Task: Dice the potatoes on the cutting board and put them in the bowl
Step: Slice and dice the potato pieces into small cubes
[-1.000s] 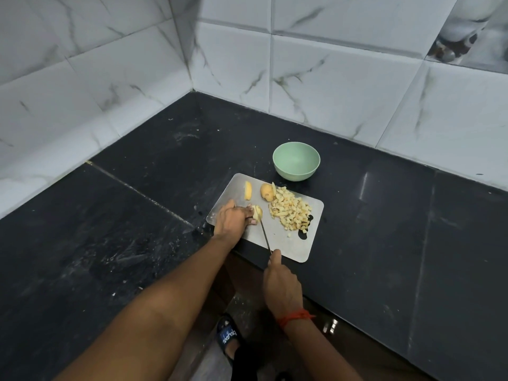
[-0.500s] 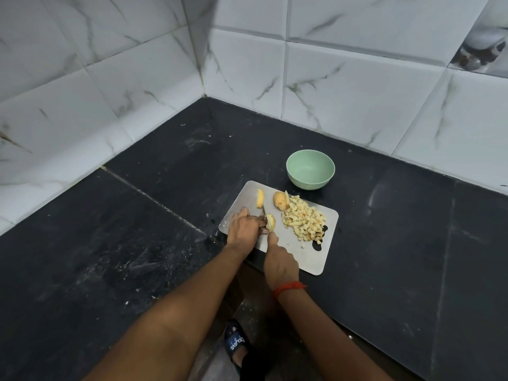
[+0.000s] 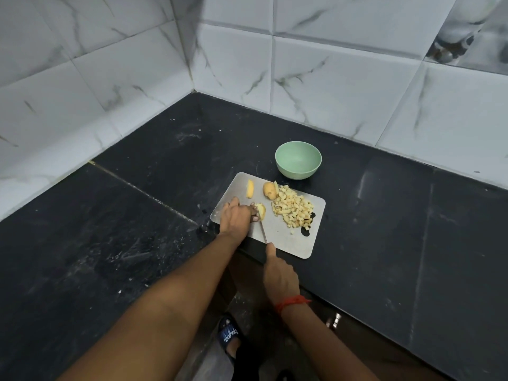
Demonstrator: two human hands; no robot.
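Mid-dice. R hand (image 3: 280, 273): grips knife (image 3: 263, 231), drawn back to cutting board's (image 3: 286, 243) near edge since 0.5 s ago; stroke prob. finished. L hand (image 3: 235, 215): pins potato piece (image 3: 260, 210), board's left. Diced pile (image 3: 292, 209): board's right. Bowl (image 3: 295, 173): beyond board, empty; transfer pending.

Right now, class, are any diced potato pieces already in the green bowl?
No, the green bowl shows only its bare inside; the diced potato pile lies on the cutting board.

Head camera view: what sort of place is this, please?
Probably a home kitchen corner: a black stone counter meets white marble-look wall tiles, and on the counter stand a cutting board with diced potato and a green bowl.
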